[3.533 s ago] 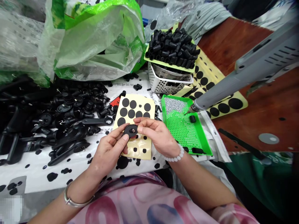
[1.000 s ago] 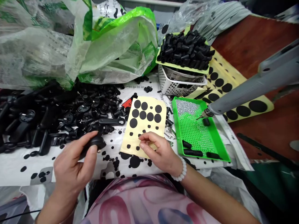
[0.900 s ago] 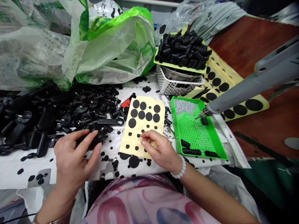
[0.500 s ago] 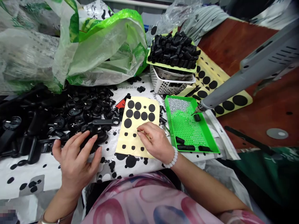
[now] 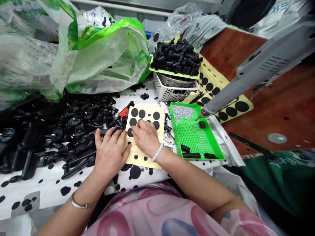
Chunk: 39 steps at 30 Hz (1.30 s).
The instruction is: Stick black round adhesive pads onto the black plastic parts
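My left hand [image 5: 111, 151] lies palm down at the left edge of a yellow sticker sheet [image 5: 141, 163], fingers stretched over a black lever-like part [image 5: 102, 131]. Its thumb stands apart, near the sheet. My right hand [image 5: 147, 139] is over the middle of that sheet, thumb and forefinger close together by a round black sticker [image 5: 130, 132]. Whatever is between those fingertips, if anything, is hidden. Large round black stickers fill the sheet's upper part, and small black ones show below. My right hand covers several of them.
Left of the sheet is a heap of black plastic parts [image 5: 73, 131]. On the right, a green tray [image 5: 220, 149] holds small metal pieces and black tubes; a grey electric screwdriver [image 5: 221, 95] reaches over it. Behind stands a white basket [image 5: 159, 88] below piled black tubes [image 5: 177, 57].
My left hand has moved right, from the heap to the sheet's left edge. My right hand has shifted up and left across the sheet. The camera view has also shifted slightly.
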### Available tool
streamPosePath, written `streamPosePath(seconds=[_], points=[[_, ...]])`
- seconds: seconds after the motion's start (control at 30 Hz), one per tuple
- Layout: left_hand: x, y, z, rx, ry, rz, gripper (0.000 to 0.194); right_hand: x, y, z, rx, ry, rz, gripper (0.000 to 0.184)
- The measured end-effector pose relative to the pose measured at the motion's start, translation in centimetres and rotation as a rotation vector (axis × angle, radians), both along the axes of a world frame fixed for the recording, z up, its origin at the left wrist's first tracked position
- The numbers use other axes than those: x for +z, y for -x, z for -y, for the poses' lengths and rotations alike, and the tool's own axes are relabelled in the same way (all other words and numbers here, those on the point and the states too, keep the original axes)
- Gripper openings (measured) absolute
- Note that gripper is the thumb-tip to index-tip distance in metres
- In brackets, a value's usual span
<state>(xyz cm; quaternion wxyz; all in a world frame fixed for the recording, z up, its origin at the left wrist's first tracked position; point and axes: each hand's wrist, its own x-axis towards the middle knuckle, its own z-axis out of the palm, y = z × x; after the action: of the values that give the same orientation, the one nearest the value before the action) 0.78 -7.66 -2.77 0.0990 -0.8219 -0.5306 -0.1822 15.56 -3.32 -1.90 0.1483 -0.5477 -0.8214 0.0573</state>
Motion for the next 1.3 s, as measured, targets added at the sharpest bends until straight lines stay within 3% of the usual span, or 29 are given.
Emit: streamPosePath(seconds=[0.53,1.0,1.3], points=[[0.0,0.0,0.2,0.014,0.044,-0.003,0.042,0.6,0.5,-1.0,-0.075,0.125,-0.166,0.011],[-0.3,-0.1,0.2,0.018,0.025,-0.048,0.042,-0.9,-0.3,-0.3,-0.136,-0.016,-0.160,0.014],[-0.4,-0.1,0.3,0.018,0.032,-0.042,0.041,-1.6,-1.1,2.2,-0.046,-0.102,-0.057,0.016]])
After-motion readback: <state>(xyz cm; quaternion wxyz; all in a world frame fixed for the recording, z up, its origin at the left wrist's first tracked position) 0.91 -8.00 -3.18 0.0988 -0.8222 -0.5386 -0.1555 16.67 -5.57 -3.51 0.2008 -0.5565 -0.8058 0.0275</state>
